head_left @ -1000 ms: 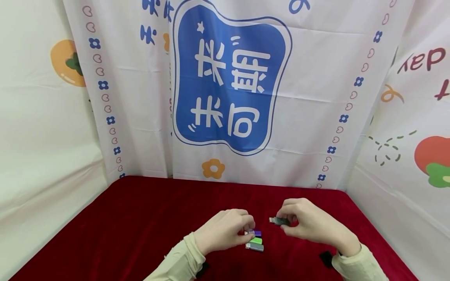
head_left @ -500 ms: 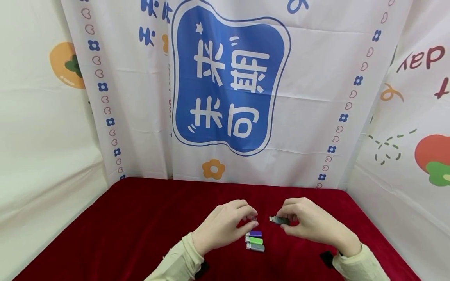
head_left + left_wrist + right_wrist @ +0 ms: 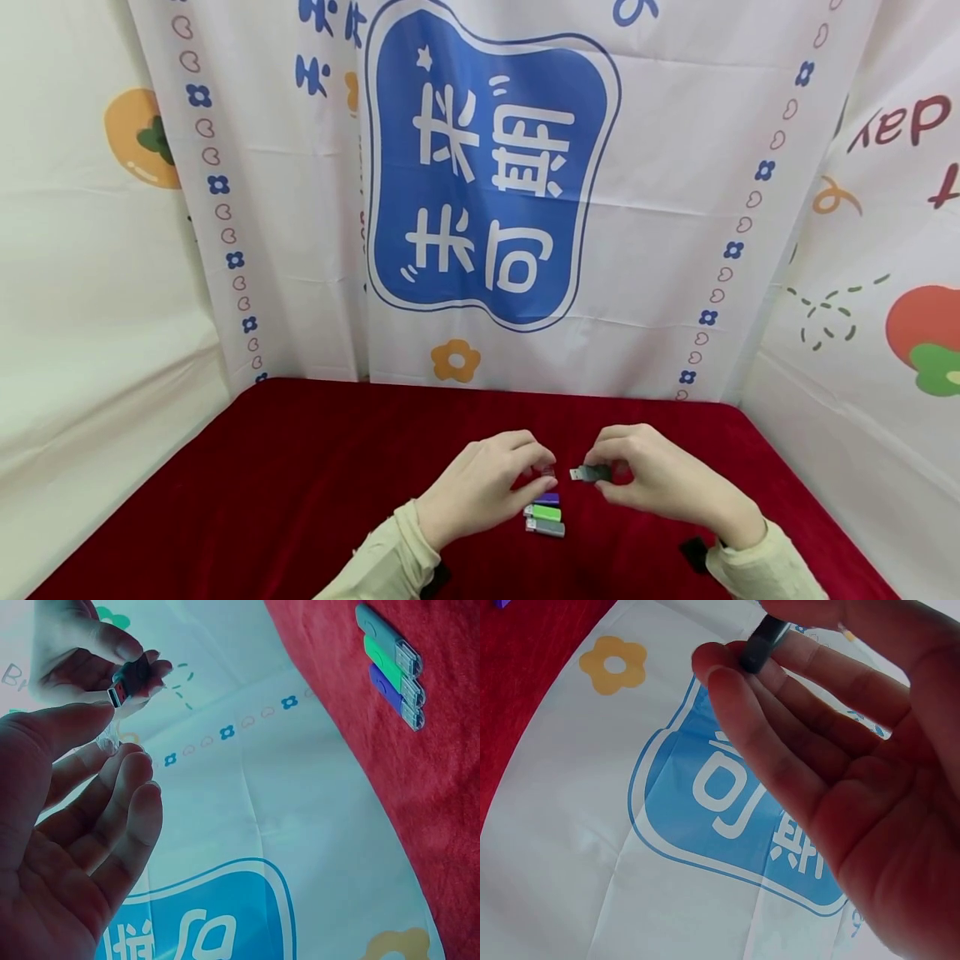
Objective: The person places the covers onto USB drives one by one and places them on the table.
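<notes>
Right hand [image 3: 660,479]: thumb and fingers pinch the dark stick [image 3: 598,473]; almost no gap
Left hand [image 3: 487,479]: thumb and finger pinch a little clear cap [image 3: 109,740]
Dark stick: up off the red cloth [image 3: 337,467]; long way side to side; plug [image 3: 576,474] points at the left hand
Plug and cap: near, not touching
Row on cloth: purple stick [image 3: 548,499], green stick [image 3: 543,513], grey stick [image 3: 546,528]; purple nearest the left hand

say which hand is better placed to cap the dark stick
Left, probably: the left hand pinches a clear cap, near the bare plug. The right hand grips the dark stick by its other end, plug facing the left hand.
</notes>
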Motion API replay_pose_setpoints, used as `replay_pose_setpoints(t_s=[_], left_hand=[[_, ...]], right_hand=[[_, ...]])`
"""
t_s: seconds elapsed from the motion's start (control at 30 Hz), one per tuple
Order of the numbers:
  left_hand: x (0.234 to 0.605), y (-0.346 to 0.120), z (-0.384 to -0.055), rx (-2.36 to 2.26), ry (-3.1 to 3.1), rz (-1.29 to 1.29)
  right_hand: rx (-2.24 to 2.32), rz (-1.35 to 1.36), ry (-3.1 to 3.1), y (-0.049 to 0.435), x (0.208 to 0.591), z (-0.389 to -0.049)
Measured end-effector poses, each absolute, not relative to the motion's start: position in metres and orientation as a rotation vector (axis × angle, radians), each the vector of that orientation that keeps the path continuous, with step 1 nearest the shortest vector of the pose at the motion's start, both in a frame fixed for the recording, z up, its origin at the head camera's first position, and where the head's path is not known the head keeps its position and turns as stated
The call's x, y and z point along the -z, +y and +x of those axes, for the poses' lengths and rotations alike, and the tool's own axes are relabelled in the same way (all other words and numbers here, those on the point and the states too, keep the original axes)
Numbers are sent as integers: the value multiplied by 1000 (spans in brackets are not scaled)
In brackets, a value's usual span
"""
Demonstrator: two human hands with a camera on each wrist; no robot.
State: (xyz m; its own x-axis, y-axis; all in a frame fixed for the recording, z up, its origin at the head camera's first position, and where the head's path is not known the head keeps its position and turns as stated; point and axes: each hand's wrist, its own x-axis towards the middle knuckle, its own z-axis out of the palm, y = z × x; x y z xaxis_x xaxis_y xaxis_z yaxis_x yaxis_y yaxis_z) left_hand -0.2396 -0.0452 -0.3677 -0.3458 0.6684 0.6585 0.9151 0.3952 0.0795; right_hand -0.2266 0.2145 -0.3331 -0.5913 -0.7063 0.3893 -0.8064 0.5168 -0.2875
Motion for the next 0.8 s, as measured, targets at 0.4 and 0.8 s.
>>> replay_pose_setpoints(t_s=[0.4, 0.8], left_hand=[[369, -44, -238, 595, -2136, -1373], [370, -43, -236, 610, -2188, -1419]], right_hand=[[-687, 1300, -2553, 210, 335, -226], [-678, 1342, -2530, 205, 339, -226]])
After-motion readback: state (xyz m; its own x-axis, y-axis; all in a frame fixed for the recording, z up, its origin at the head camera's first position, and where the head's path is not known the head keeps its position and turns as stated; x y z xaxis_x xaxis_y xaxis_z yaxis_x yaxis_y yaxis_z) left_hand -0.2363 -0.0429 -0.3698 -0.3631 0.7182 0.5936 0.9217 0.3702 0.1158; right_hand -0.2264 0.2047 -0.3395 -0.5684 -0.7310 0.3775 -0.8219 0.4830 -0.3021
